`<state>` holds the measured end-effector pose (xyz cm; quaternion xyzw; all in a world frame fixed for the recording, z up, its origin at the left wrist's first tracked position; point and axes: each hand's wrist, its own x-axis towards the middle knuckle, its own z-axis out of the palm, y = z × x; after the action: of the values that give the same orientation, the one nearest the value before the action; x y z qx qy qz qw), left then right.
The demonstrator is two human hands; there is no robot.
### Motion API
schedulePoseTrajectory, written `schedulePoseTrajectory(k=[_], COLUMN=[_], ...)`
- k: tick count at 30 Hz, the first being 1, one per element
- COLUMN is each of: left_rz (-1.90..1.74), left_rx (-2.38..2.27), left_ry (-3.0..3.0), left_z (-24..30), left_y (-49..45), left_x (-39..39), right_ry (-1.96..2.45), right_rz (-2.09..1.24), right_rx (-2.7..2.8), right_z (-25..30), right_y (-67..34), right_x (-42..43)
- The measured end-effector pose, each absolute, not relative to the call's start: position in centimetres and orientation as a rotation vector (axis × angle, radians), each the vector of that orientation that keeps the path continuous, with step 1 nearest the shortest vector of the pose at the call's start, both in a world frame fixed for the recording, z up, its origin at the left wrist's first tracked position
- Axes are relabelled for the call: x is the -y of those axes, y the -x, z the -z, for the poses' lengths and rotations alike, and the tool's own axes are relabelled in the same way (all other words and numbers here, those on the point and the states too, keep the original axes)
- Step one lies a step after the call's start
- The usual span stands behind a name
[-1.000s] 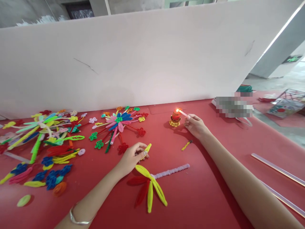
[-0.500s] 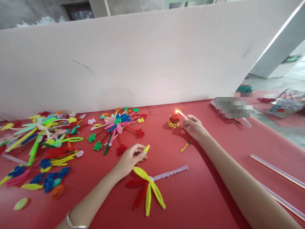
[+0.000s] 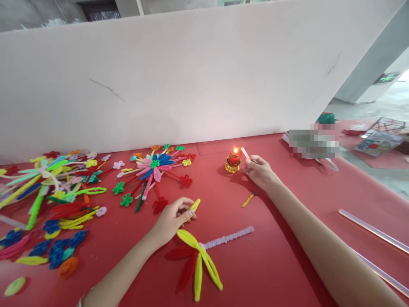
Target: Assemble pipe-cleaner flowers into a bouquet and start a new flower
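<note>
My left hand point(image 3: 179, 215) pinches a yellow pipe-cleaner petal point(image 3: 195, 205) between thumb and fingers. Just below it on the red table lies a pipe-cleaner flower point(image 3: 198, 279) with yellow and red petals and a lilac wrapped stem point(image 3: 230, 237) pointing right. My right hand point(image 3: 260, 171) grips a short whitish glue stick point(image 3: 245, 154), its tip up and tilted left. That tip is close to the right of a lit red candle point(image 3: 235, 157) in a gold holder, apart from the flame.
A finished multicoloured flower point(image 3: 155, 163) and a heap of pipe-cleaner pieces point(image 3: 57, 213) lie on the left. A twisted yellow scrap point(image 3: 248, 199) is near the candle. Long clear sticks point(image 3: 373, 230) rest at right. A white panel point(image 3: 204, 81) stands along the table's back.
The glue stick's tip has come out of the candle flame, slightly right, and stands more upright. My left hand still holds the yellow petal. The view has shifted a little.
</note>
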<state>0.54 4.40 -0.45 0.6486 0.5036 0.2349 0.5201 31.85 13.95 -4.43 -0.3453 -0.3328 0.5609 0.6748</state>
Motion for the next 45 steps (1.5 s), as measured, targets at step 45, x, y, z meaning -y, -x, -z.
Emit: schedulePoseTrajectory(k=[45], left_rz=[-0.552], left_rx=[-1.226], left_ry=[-1.589], left_z=[0.20], left_y=[-0.75], left_x=[-4.27], right_ry=[0.818], right_rz=[-1.204], right_rx=[0.751], right_z=[4.61], right_y=[-31.61], right_x=[-13.68])
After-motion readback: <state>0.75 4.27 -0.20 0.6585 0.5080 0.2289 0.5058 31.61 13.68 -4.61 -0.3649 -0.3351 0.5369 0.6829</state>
